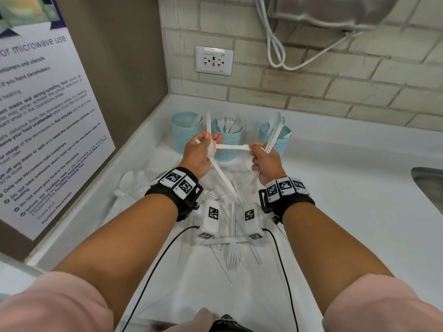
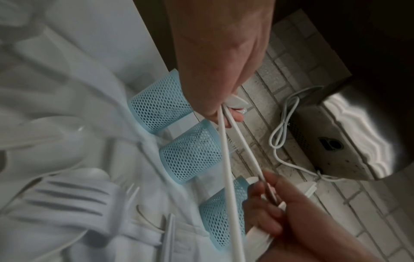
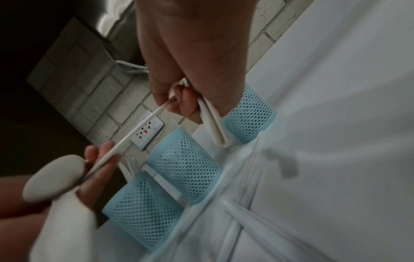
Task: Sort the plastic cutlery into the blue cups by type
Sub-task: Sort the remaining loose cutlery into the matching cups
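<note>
Three blue mesh cups stand at the back of the white counter: the left cup (image 1: 184, 131), the middle cup (image 1: 227, 140) with forks, and the right cup (image 1: 279, 140) with spoons. My left hand (image 1: 211, 141) grips a long white knife (image 1: 224, 177) and the bowl of a white spoon (image 1: 231, 147). That spoon's handle runs across to my right hand (image 1: 255, 150), which pinches its end. The right hand also grips a bundle of spoons (image 1: 275, 125), bowls up. In the right wrist view the bundle's handles (image 3: 212, 124) hang below the fingers. Loose cutlery (image 1: 233, 256) lies beneath my wrists.
A wall outlet (image 1: 214, 60) and a hanging white cable (image 1: 275, 44) are on the tiled wall behind the cups. A steel sink (image 1: 429, 185) sits at the right edge. A notice board (image 1: 48, 116) covers the left wall. A wrapped spoon (image 1: 127, 183) lies left of the pile.
</note>
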Tool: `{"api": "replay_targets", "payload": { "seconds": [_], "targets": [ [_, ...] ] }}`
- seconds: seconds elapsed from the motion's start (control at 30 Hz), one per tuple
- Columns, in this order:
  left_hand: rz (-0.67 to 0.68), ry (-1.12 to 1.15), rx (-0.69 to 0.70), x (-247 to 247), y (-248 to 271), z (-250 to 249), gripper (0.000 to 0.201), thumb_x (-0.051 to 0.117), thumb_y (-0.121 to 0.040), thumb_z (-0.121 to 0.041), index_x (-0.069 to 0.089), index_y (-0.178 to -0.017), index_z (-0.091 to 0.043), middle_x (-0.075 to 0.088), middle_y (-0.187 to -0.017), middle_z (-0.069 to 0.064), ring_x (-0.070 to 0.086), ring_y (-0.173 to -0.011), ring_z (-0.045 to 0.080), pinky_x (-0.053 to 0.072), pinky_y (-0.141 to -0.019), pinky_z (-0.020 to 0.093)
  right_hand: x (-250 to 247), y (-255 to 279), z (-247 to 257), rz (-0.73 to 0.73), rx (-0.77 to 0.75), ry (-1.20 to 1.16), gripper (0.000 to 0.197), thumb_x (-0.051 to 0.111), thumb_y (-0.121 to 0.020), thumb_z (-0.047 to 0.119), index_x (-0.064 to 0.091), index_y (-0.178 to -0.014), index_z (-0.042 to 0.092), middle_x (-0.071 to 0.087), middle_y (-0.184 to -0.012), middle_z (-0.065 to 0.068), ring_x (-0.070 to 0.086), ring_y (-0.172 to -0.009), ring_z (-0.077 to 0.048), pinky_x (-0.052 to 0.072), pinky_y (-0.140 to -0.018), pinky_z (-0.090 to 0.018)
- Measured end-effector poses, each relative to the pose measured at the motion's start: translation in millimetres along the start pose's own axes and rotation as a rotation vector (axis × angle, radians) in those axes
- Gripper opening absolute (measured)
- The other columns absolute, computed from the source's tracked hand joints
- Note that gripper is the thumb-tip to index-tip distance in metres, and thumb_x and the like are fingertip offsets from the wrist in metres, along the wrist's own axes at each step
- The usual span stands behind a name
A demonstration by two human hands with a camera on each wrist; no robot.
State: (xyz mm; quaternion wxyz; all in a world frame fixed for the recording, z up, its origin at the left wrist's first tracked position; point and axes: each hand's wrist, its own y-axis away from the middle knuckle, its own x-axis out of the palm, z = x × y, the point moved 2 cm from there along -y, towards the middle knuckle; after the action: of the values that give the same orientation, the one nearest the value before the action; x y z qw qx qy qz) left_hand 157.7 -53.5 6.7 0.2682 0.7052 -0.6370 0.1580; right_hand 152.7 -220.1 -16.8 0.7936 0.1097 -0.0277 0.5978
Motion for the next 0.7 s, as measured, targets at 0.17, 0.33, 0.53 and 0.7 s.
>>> {"api": "replay_targets", "payload": {
  "seconds": [0.17,0.33,0.53,0.7],
  "targets": [
    [0.014,-0.028,-0.011,6,3,3,0.017,0.039,-0.1,-0.008,0.052,-0.092,-0.013,0.063,-0.09,0.002,0.063,-0.093,0.014,0.05,-0.079,0.023,6,-3,10,-0.082,-0.041,-0.176,0.016,0.058,-0.088,0.003,0.052,-0.079,0.015,0.047,-0.062,-0.003,0.035,-0.034,-0.002,0.027,-0.034,-0.015],
    [0.023,-0.032,-0.014,8,2,8,0.017,0.039,-0.1,-0.007,0.051,-0.111,-0.006,0.063,-0.098,0.005,0.059,-0.103,0.018,0.052,-0.074,0.02,13,-4,14,-0.042,0.017,-0.323,0.018,0.053,-0.092,0.006,0.056,-0.075,0.008,0.037,-0.06,-0.002,0.032,-0.036,-0.003,0.025,-0.035,-0.015],
    [0.051,-0.054,-0.007,10,4,12,0.028,0.04,-0.1,-0.008,0.047,-0.125,0.003,0.063,-0.094,0.006,0.061,-0.088,0.016,0.051,-0.081,0.023,26,3,21,0.103,-0.014,-0.228,0.033,0.037,-0.102,0.02,0.059,-0.082,0.006,0.041,-0.064,-0.003,0.04,-0.055,-0.009,0.038,-0.048,-0.018],
    [0.061,-0.046,0.006,12,4,9,0.03,0.037,-0.101,-0.008,0.044,-0.128,0.002,0.062,-0.109,0.01,0.059,-0.106,0.023,0.051,-0.089,0.029,24,1,22,0.04,0.052,-0.436,0.032,0.034,-0.102,0.025,0.052,-0.083,0.008,0.056,-0.078,-0.008,0.058,-0.074,-0.018,0.052,-0.079,-0.034]
  ]
}}
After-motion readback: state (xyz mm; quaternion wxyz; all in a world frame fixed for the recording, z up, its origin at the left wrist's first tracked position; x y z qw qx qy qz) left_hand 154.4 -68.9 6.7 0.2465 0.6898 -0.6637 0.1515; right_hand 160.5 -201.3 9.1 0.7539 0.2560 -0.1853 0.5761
